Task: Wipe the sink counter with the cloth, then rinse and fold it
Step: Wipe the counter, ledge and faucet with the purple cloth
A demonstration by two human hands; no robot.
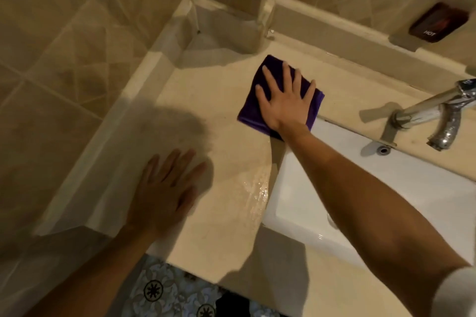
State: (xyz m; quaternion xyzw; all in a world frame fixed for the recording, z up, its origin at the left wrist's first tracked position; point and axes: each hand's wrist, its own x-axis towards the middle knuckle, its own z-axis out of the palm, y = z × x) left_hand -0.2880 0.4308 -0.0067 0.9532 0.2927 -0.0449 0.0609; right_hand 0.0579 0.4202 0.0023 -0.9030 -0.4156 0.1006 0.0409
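1. While the right arm reaches forward across the corner of the sink (386, 201), the right hand (284, 100) lies flat with fingers spread, pressing on the purple cloth (251, 108).
2. The left hand (164, 193), blurred, rests palm down and spread on the counter (206, 100), holding nothing.
3. The cloth lies folded under the right palm, on the counter just beyond the sink's far left corner.
4. A wet sheen shows on the counter beside the white sink; the chrome tap (438, 116) overhangs it.
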